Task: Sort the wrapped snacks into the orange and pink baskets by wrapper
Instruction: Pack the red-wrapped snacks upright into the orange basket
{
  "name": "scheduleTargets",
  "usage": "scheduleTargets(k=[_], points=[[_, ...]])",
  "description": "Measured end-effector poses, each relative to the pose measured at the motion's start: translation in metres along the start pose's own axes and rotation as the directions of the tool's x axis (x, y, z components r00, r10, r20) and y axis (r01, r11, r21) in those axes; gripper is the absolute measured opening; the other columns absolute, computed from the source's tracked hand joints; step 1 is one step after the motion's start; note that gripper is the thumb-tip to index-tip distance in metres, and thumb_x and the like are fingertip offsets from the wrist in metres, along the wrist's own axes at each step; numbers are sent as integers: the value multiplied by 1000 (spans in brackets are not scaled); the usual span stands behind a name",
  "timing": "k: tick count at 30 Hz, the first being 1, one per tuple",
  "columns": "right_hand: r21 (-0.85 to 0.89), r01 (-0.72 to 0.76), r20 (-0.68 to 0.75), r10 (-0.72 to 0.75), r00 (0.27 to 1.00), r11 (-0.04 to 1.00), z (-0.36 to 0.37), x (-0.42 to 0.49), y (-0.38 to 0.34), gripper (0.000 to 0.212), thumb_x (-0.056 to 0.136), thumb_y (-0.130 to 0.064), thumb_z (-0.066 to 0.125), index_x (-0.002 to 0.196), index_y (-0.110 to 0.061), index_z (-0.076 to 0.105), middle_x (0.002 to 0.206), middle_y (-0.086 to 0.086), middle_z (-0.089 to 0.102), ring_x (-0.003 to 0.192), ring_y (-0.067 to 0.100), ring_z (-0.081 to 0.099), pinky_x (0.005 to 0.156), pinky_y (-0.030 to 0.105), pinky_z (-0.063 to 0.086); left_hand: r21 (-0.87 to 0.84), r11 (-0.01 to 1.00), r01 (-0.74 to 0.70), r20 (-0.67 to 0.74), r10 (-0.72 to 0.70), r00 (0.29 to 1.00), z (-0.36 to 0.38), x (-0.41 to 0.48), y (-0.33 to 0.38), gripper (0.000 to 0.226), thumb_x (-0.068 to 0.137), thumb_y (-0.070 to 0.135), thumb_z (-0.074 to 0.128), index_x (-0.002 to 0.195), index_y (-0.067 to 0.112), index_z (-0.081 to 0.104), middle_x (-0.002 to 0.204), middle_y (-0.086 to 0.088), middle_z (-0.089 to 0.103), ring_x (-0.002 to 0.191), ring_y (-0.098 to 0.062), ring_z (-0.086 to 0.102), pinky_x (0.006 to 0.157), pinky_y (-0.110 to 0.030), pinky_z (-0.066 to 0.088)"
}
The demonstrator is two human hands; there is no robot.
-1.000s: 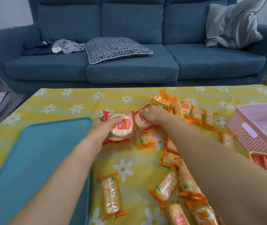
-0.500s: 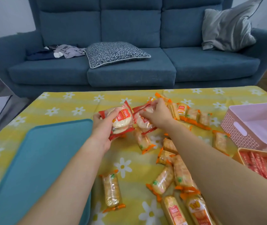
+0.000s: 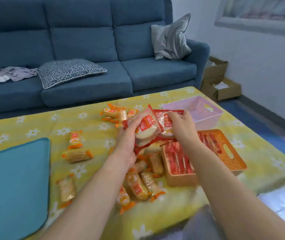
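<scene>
Since a second ago both packs have come up off the table and moved right. My left hand [image 3: 127, 141] grips one red pack [image 3: 146, 129] and my right hand [image 3: 181, 125] pinches a second pack [image 3: 164, 118] by its top edge, both over the far edge of the orange basket [image 3: 233, 160]. It already holds red wrappers, so I judge the drop goes there, leaving the loose snacks [image 3: 138, 184] for the pink basket [image 3: 207, 116].
</scene>
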State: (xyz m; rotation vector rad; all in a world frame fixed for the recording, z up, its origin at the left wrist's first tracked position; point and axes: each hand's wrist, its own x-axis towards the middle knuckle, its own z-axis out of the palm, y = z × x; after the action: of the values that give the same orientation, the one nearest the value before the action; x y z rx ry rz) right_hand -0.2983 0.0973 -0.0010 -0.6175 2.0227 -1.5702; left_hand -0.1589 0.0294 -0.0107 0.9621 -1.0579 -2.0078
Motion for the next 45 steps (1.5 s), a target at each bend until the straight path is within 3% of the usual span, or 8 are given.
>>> scheduleTargets(k=[5, 8, 10, 16, 21, 26, 35, 45], points=[[-127, 57, -149, -76, 986, 990, -78, 15, 29, 41, 97, -38, 51, 130, -15, 49, 120, 10, 64, 101, 26, 61, 76, 36, 46, 385, 919, -82, 12, 84, 996, 69, 14, -45, 78, 61, 76, 79, 122, 29, 64, 114, 0, 75, 107, -26, 71, 99, -45, 53], [-675, 2, -40, -39, 998, 738, -86, 23, 58, 55, 100, -48, 41, 138, -8, 47, 142, 19, 49, 130, 41, 43, 104, 49, 35, 854, 520, -10, -49, 100, 994, 68, 29, -71, 113, 54, 97, 57, 137, 22, 55, 135, -4, 61, 132, -31, 51, 112, -46, 37], [-765, -13, -49, -38, 998, 644, -95, 31, 65, 60, 100, -51, 37, 141, -8, 44, 148, 19, 42, 135, 41, 35, 109, 53, 29, 861, 507, -26, -60, 152, 987, 63, 24, -79, 119, 57, 98, 51, 144, 17, 46, 145, -8, 53, 136, -33, 45, 113, -49, 35], [-605, 237, -13, -307, 952, 760, -116, 27, 55, 42, 99, -47, 44, 122, -22, 68, 124, 6, 61, 116, 27, 51, 99, 43, 43, 883, 318, -347, 224, 363, 904, 48, 5, -77, 71, 79, 62, 72, 139, 31, 52, 147, 5, 40, 142, -19, 29, 114, -35, 23], [-711, 423, 305, -296, 905, 562, -100, -1, 48, 26, 86, -57, 56, 85, -32, 61, 89, -9, 61, 98, 23, 60, 90, 44, 45, 882, 191, -430, 297, 484, 823, 48, -3, -81, 50, 69, 51, 82, 107, 27, 59, 116, 11, 48, 117, -18, 43, 92, -20, 26], [-304, 493, 307, -406, 861, 815, -111, -2, 40, 15, 88, -35, 71, 93, -21, 68, 75, -6, 66, 62, 14, 56, 61, 34, 47, 852, 131, -506, 327, 622, 711, 65, -18, -67, 45, 70, 43, 85, 93, 32, 48, 86, 17, 48, 87, -16, 47, 70, -25, 33], [-10, 170, 227, -164, 960, 985, -161, 0, 40, 16, 101, -27, 58, 109, -16, 67, 92, -1, 74, 79, 13, 74, 62, 25, 54, 672, 588, -450, 246, 396, 885, 112, -33, -48, 27, 87, 29, 77, 108, 29, 60, 97, 11, 67, 84, -6, 67, 68, -23, 59], [-560, 316, 171, -266, 949, 766, -200, -1, 66, 37, 98, -55, 41, 116, -37, 69, 113, -7, 56, 102, 12, 53, 87, 31, 40, 732, 578, -362, 258, 257, 931, 171, -19, -90, 19, 77, 24, 80, 85, 23, 63, 73, 6, 70, 67, -9, 69, 64, -30, 56]])
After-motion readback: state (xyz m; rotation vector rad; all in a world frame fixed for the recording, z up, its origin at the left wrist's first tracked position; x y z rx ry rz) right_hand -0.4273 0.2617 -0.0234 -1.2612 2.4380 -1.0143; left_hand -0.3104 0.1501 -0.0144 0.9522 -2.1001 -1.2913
